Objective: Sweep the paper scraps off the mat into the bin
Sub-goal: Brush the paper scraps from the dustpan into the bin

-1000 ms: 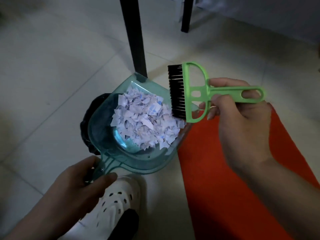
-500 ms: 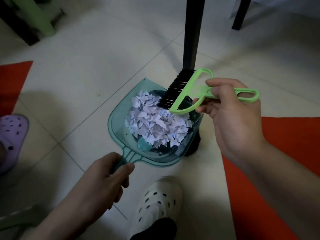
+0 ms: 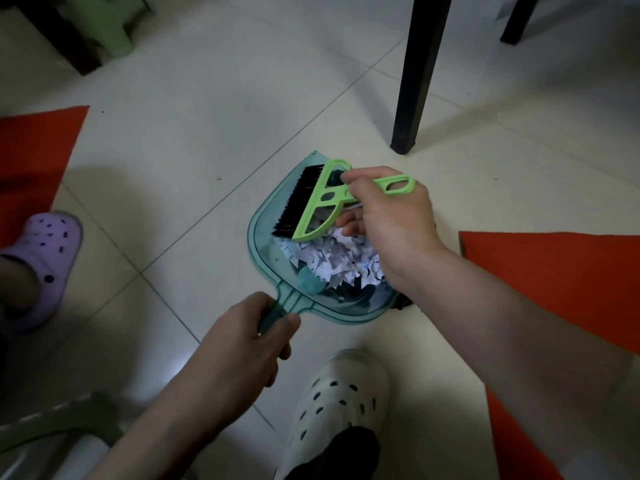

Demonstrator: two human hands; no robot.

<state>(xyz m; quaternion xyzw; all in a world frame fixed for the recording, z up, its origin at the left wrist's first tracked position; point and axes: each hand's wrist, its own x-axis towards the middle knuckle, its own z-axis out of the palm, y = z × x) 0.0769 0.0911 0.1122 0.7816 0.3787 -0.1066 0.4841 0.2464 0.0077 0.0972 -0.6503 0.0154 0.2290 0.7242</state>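
Brush: right hand (image 3: 391,220) gripping brush (image 3: 313,202), now dragging scraps (image 3: 332,258) inside dustpan (image 3: 263,230).
Pan: left hand (image 3: 242,344) clutching its handle; bin (image 3: 403,301) barely visible, emptying underway.

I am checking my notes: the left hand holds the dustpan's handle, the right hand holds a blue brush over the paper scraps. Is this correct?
Not quite: the brush is green with black bristles, not blue, as the head view shows. The rest stands: the left hand holds the dustpan by its handle, and the right hand holds the brush over the paper scraps.
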